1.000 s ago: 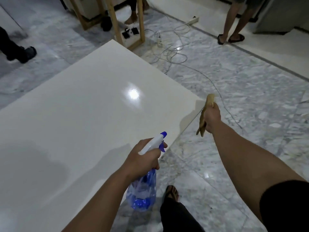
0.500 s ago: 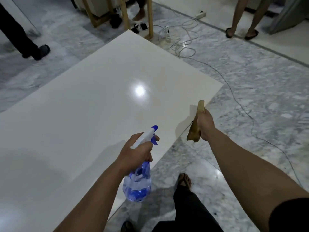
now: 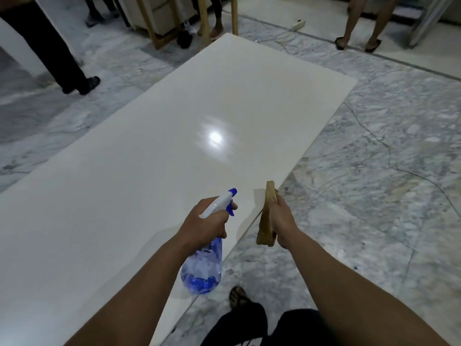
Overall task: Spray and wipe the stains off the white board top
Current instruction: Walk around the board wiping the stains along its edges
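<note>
We note our left hand (image 3: 207, 221) gripping the spray bottle (image 3: 203, 268), right hand (image 3: 279, 221) clutching the cloth (image 3: 266, 218); the nozzle sits near the white board (image 3: 149, 171) edge, so overspray may wet the floor (image 3: 374, 196).

Glossy, smooth white board top (image 3: 154, 156), mirroring a ceiling light. Clear blue plastic spray bottle (image 3: 203, 268) with white and blue plastic trigger head. Tan folded cloth (image 3: 266, 218), matt, possibly chamois. Polished grey marble floor (image 3: 374, 171). Bare wooden frame legs (image 3: 149, 23) behind.
</note>
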